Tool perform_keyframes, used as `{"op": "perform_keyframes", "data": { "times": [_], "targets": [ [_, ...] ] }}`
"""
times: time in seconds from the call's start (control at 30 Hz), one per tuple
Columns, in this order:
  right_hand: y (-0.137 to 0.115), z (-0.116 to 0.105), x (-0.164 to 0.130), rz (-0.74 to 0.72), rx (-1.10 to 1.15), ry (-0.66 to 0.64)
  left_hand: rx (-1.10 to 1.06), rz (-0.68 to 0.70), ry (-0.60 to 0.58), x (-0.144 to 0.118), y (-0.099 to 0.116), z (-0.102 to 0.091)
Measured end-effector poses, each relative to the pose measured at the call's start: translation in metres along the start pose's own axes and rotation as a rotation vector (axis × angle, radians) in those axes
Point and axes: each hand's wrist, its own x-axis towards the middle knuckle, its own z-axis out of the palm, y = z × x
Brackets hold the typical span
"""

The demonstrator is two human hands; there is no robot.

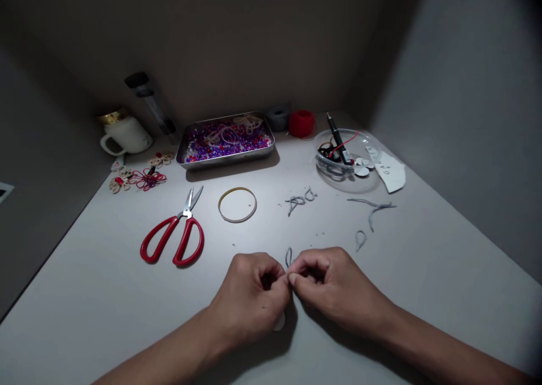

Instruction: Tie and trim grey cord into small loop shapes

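Note:
My left hand [252, 294] and my right hand [339, 289] meet near the front of the table, fingertips pinched together. A small loop of grey cord [288, 257] sticks up between them, gripped by both; the rest of it is hidden by the fingers. Under my left hand, a white disc [279, 322] shows in part. Beyond the hands lie several knotted grey cord loops [298, 200]. Cut grey cord strands [375, 207] and a single cord loop [360, 240] rest to the right. Red-handled scissors [186, 238], blades parted, lie left of a thin hoop [219, 207].
A metal tray [228, 160] of purple, red and clear beads stands at the back, beside grey yarn [278, 118] and red yarn [301, 123]. At right is a clear dish [368, 138] with a pen [336, 134]. A mug [131, 135] and cord flowers [148, 179] are at left.

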Motion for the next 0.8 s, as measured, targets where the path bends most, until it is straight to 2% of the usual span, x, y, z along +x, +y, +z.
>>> {"op": "perform_keyframes", "data": {
  "times": [0.4,0.6,0.8],
  "targets": [
    [0.0008,-0.0002,0.0001,0.018,0.030,0.004,-0.046,0.062,-0.035,0.0019,-0.0024,-0.0039],
    [0.0011,-0.0012,0.0001,0.002,0.051,-0.001,-0.113,-0.005,-0.071,0.0022,-0.0025,-0.0037],
    [0.0007,-0.0034,0.0018,0.001,0.134,0.023,-0.180,-0.050,0.018,0.0010,-0.0005,-0.0029]
  ]
}}
